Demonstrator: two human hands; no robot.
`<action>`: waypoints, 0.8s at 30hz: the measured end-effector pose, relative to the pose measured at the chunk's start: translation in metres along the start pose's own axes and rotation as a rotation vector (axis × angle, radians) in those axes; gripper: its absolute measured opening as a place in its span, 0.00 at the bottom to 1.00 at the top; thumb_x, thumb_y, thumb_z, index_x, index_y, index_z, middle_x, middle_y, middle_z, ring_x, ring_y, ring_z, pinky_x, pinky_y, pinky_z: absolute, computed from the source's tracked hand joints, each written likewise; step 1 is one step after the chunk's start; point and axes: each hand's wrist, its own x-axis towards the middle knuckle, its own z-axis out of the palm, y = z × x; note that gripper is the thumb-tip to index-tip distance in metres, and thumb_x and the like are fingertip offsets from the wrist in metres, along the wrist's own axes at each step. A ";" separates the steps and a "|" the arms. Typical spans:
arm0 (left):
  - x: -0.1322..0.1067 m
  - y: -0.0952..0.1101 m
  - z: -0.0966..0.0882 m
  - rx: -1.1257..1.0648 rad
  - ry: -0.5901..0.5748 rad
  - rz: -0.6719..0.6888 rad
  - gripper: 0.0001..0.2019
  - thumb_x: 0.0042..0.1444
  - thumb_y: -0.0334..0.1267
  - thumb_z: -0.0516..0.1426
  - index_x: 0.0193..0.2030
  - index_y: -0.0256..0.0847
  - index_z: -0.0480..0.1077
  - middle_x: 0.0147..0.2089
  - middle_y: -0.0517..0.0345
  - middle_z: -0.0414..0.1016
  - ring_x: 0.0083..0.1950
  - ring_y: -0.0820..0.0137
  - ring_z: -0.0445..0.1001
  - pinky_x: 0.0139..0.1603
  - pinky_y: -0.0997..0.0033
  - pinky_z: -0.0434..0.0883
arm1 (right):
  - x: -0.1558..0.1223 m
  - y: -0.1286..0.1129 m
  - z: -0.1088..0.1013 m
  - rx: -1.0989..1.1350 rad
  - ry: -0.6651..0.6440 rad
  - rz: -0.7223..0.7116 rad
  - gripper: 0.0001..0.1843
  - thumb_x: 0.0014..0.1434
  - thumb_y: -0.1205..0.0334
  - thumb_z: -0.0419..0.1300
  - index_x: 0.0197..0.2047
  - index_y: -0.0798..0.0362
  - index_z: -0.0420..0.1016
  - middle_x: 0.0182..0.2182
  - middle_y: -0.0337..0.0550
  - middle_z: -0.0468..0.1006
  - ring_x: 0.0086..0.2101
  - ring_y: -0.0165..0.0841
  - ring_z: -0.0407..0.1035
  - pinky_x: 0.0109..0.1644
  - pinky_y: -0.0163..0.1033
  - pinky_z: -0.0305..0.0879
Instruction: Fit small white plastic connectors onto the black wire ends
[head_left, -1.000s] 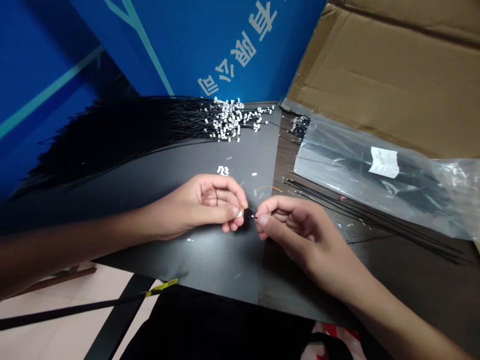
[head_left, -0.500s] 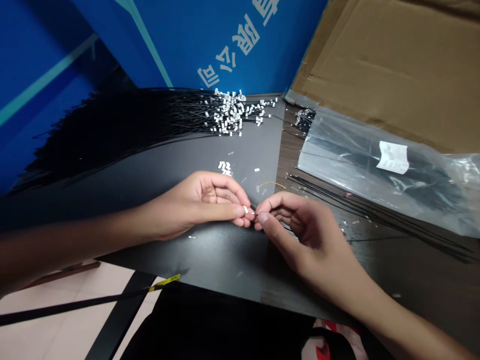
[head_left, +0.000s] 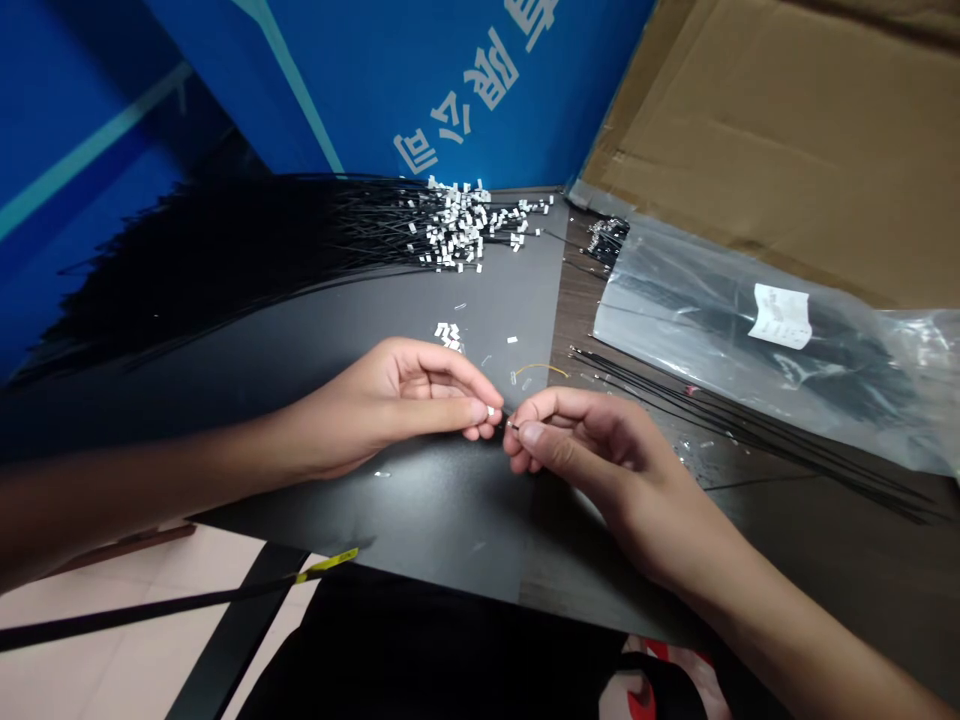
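- Black wires (head_left: pixel 225 250) fanned in a dense bundle across a black mat (head_left: pixel 420 520), their ends among loose white connectors (head_left: pixel 457 230)
- Clear plastic bag (head_left: pixel 720 340) of wires, to the right of the mat
- Left hand (head_left: pixel 397 400): fingers curled, thumb and forefinger pinched on a small white connector (head_left: pixel 490 410)
- Right hand (head_left: pixel 592 450): fingers curled, thumb and forefinger pinched on one thin wire (head_left: pixel 510 424), its tip just beside that connector, above the mat

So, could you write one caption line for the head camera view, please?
Left hand pinches a small white connector, right hand a thin black wire, above a black mat.
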 end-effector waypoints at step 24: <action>-0.002 -0.002 0.003 0.049 0.024 -0.011 0.05 0.59 0.27 0.72 0.39 0.39 0.90 0.36 0.52 0.90 0.38 0.71 0.87 0.44 0.79 0.82 | -0.008 0.007 0.011 -0.418 0.202 -0.250 0.03 0.69 0.65 0.67 0.41 0.50 0.80 0.39 0.43 0.87 0.40 0.36 0.81 0.47 0.44 0.76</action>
